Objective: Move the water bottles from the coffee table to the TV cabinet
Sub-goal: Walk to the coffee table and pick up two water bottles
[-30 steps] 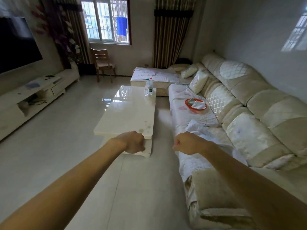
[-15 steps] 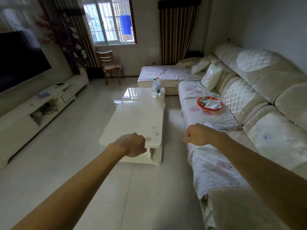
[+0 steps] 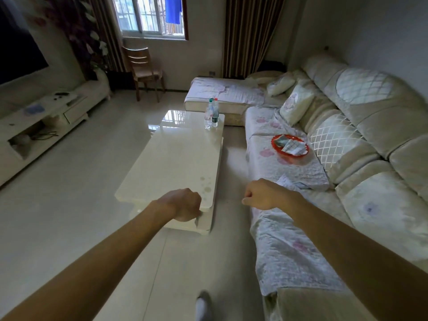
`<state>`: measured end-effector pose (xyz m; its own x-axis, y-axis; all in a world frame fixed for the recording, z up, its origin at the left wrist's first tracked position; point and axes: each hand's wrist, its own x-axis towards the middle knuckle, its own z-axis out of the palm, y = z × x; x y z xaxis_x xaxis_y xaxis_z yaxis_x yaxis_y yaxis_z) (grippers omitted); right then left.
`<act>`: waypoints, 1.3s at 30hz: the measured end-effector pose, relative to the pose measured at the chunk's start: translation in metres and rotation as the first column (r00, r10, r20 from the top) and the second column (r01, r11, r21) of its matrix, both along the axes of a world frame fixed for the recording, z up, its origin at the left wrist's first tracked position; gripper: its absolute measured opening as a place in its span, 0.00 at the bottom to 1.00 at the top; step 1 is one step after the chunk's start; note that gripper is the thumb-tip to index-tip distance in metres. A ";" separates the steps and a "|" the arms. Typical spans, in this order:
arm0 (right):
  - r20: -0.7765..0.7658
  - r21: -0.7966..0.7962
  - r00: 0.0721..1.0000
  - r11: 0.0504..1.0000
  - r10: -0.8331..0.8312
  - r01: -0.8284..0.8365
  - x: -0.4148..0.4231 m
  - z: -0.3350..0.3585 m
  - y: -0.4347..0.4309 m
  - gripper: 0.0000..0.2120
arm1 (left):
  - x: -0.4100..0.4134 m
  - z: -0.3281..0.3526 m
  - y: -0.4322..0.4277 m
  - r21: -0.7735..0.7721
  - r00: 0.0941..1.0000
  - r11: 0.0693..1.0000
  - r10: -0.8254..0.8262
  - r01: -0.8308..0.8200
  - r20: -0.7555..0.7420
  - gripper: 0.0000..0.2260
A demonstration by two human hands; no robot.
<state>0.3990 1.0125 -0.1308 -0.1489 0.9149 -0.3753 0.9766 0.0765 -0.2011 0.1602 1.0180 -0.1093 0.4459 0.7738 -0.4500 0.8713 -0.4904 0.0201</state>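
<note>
Centrally, glossy coffee tbl (image 3: 176, 163) beside sofa (image 3: 370, 117)

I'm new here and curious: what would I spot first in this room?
Two fists, the left hand and right hand, stretch out in front, holding nothing. Past them, two water bottles stand together at the far end of the shiny white coffee table. A red plate sits on the cream sofa to the right.

- left hand (image 3: 183, 205), right hand (image 3: 266, 195): bare, unadorned.
- left forearm (image 3: 104, 258): bare, unsleeved to the frame edge at 8 o'clock.
- right forearm (image 3: 347, 239): likewise, to 4 o'clock.
- foot (image 3: 203, 306): whitish covering, blurred, at 6 o'clock; sock or shoe unclear.
</note>
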 end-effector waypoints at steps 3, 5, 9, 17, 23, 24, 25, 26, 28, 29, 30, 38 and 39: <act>0.003 0.005 1.000 1.000 -0.007 0.007 0.008 -0.005 0.041 0.16 | 0.011 -0.007 0.048 -0.018 0.999 1.000 -0.013 0.013 0.029 0.16; -0.014 0.019 0.999 0.999 -0.033 0.033 0.015 -0.009 0.069 0.15 | 0.017 -0.011 0.085 -0.012 0.998 1.000 -0.014 0.015 0.065 0.16; -0.023 0.012 0.999 0.999 -0.045 0.045 0.027 -0.017 0.119 0.14 | 0.030 -0.018 0.154 -0.008 0.992 1.000 -0.025 0.027 0.127 0.15; -0.003 0.036 0.998 0.997 -0.070 0.070 0.052 -0.012 0.204 0.11 | 0.049 -0.038 0.259 -0.002 0.991 0.998 -0.061 0.062 0.118 0.15; -0.029 0.037 0.993 0.993 -0.114 0.115 0.079 -0.027 0.261 0.12 | 0.082 -0.046 0.318 -0.023 0.990 0.996 -0.085 0.088 0.109 0.15; -0.025 0.030 0.993 0.993 -0.116 0.117 0.084 -0.031 0.271 0.12 | 0.089 -0.047 0.326 -0.028 0.991 0.995 -0.087 0.091 0.106 0.15; -0.021 0.023 0.993 0.993 -0.119 0.120 0.091 -0.034 0.282 0.12 | 0.097 -0.049 0.336 -0.032 0.992 0.995 -0.088 0.091 0.094 0.15; -0.021 0.024 0.992 0.992 -0.122 0.123 0.098 -0.036 0.294 0.12 | 0.104 -0.050 0.346 -0.039 0.993 0.995 -0.086 0.089 0.077 0.15; -0.041 0.034 0.992 0.992 -0.118 0.119 0.114 -0.041 0.322 0.12 | 0.119 -0.053 0.367 -0.048 0.996 0.996 -0.075 0.078 0.055 0.15; -0.053 0.042 0.992 0.993 -0.111 0.113 0.123 -0.043 0.336 0.11 | 0.128 -0.053 0.378 -0.046 0.996 0.996 -0.070 0.072 0.055 0.16; -0.067 0.048 0.992 0.993 -0.105 0.109 0.132 -0.043 0.351 0.11 | 0.138 -0.051 0.389 -0.048 0.996 0.997 -0.061 0.065 0.065 0.16; -0.098 0.026 0.993 0.997 -0.069 0.072 0.211 -0.046 0.457 0.13 | 0.223 -0.044 0.476 -0.072 0.995 0.997 -0.003 0.011 0.097 0.14; -0.087 0.028 0.994 0.998 -0.059 0.062 0.220 -0.048 0.470 0.13 | 0.231 -0.044 0.487 -0.070 0.993 0.998 0.002 0.006 0.115 0.13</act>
<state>0.6186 1.4828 -0.1785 -0.1234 0.9339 -0.3355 0.9586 0.0248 -0.2835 0.3912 1.5045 -0.1535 0.4992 0.7414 -0.4485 0.8603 -0.4858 0.1545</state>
